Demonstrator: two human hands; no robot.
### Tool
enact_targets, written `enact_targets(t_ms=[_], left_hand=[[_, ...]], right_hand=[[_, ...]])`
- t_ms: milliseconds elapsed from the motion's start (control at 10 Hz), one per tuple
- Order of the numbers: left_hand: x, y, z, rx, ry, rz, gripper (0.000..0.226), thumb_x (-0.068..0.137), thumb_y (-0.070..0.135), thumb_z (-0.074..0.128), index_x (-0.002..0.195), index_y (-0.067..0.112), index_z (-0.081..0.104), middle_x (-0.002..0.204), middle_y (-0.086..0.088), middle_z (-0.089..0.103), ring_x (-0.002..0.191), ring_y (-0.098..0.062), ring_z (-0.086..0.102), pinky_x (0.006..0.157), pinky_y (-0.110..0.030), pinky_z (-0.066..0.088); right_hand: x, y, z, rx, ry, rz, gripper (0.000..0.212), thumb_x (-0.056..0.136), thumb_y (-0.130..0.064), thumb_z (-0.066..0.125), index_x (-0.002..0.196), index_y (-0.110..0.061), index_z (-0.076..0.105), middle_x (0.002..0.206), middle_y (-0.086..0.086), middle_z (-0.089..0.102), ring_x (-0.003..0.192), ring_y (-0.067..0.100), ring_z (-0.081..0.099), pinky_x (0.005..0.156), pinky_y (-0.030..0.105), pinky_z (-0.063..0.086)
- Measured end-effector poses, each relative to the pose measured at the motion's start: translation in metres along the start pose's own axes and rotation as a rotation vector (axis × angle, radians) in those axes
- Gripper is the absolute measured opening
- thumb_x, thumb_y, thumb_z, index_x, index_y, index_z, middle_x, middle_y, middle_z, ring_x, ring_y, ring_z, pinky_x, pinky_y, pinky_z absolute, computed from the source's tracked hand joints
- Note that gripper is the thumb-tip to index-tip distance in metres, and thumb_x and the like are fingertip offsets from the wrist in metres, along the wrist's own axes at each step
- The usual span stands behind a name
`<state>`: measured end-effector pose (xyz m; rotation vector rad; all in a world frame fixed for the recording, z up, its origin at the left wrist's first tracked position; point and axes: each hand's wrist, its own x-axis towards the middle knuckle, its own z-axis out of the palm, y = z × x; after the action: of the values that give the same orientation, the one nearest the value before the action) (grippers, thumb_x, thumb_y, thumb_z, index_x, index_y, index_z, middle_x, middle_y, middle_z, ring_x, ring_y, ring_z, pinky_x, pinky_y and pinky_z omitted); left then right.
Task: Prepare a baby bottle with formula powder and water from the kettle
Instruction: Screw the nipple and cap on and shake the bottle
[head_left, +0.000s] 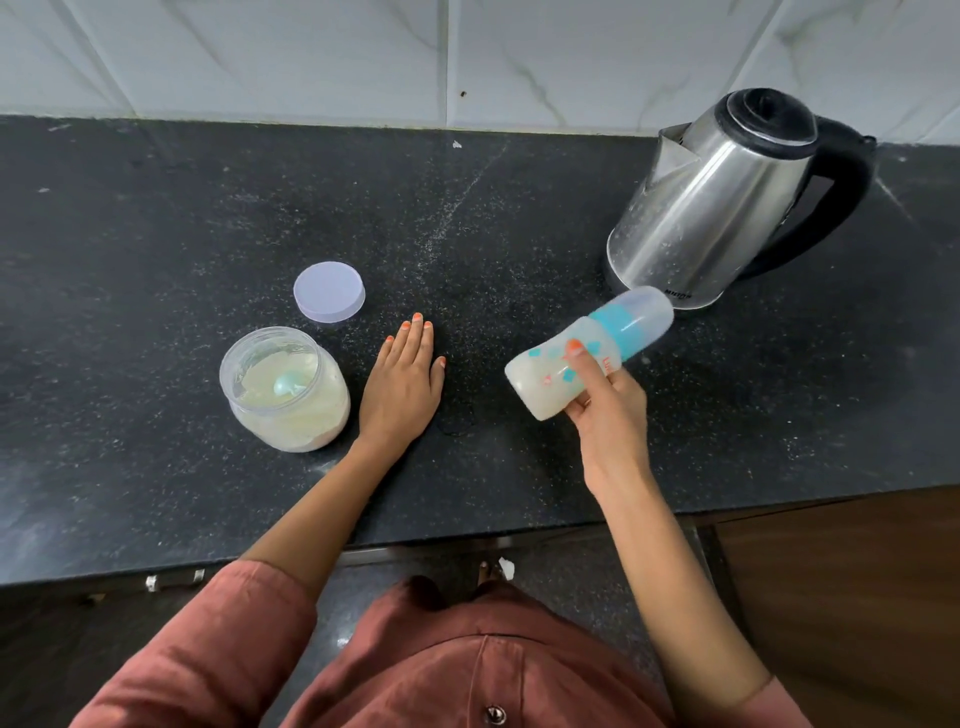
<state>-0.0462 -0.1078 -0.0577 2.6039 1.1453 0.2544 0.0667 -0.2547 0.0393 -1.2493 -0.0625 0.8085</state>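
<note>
Black speckled counter (156, 234) under a white tile wall. Kettle (727, 208) upper right, upright, top closed. Open powder jar (285, 395) lower left of centre. Bottle (587, 353) right of centre, lifted off the counter, tilted with its capped end toward the kettle, milky liquid inside. Jar lid (328, 292) lies just above the jar, 1 scoop (288, 384) sits in the powder. Step reads as mixing, near the end. Next likely needs a firm shake with the cap tight, then the jar closed. Right hand (610, 415) curls round the bottle's lower body, thumb on top. Left hand (402, 384) lies flat on the counter beside the jar, fingers straight, holding nothing.
</note>
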Motion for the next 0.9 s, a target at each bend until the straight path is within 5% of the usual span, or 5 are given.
enact_targets(t_ms=[200, 400, 600, 800, 900], left_hand=[[0.001, 0.000, 0.000, 0.005, -0.007, 0.003, 0.051, 0.100, 0.027, 0.026, 0.145, 0.005, 0.015, 0.155, -0.010, 0.011, 0.144, -0.021, 0.009, 0.116, -0.032, 0.005], [0.000, 0.000, 0.001, -0.002, 0.000, 0.001, 0.051, 0.100, 0.028, 0.026, 0.145, 0.005, 0.016, 0.155, -0.010, 0.012, 0.144, -0.020, 0.009, 0.116, -0.031, 0.004], [0.001, -0.001, 0.000, 0.005, -0.006, 0.002, 0.051, 0.100, 0.028, 0.026, 0.145, 0.005, 0.016, 0.155, -0.010, 0.012, 0.144, -0.021, 0.009, 0.116, -0.032, 0.005], [0.001, 0.000, 0.001, 0.003, -0.004, 0.005, 0.051, 0.100, 0.027, 0.026, 0.145, 0.005, 0.016, 0.155, -0.010, 0.012, 0.144, -0.021, 0.010, 0.116, -0.032, 0.005], [0.001, -0.001, 0.000, 0.005, -0.003, 0.006, 0.051, 0.100, 0.027, 0.026, 0.145, 0.005, 0.016, 0.155, -0.010, 0.012, 0.144, -0.021, 0.009, 0.116, -0.032, 0.005]], right_hand=[[-0.022, 0.009, -0.002, -0.448, -0.287, 0.055, 0.022, 0.075, -0.002, 0.070, 0.091, -0.017, 0.065, 0.088, -0.003, 0.070, 0.082, 0.005, 0.068, 0.073, 0.020, 0.055], [-0.002, 0.000, -0.002, -0.054, -0.024, 0.014, 0.024, 0.084, -0.013, 0.062, 0.106, -0.019, 0.058, 0.103, -0.003, 0.066, 0.098, 0.011, 0.063, 0.083, 0.027, 0.054], [-0.024, 0.004, -0.003, -0.484, -0.334, 0.024, 0.024, 0.074, 0.000, 0.070, 0.089, -0.018, 0.064, 0.084, -0.006, 0.069, 0.078, 0.000, 0.067, 0.067, 0.013, 0.052], [-0.001, -0.001, -0.003, -0.034, -0.041, 0.030, 0.018, 0.084, -0.012, 0.061, 0.100, -0.020, 0.060, 0.100, -0.003, 0.067, 0.096, 0.011, 0.064, 0.082, 0.026, 0.054], [-0.010, 0.005, -0.001, -0.229, -0.147, 0.050, 0.021, 0.082, -0.010, 0.064, 0.101, -0.017, 0.061, 0.099, -0.001, 0.068, 0.095, 0.013, 0.065, 0.079, 0.024, 0.055]])
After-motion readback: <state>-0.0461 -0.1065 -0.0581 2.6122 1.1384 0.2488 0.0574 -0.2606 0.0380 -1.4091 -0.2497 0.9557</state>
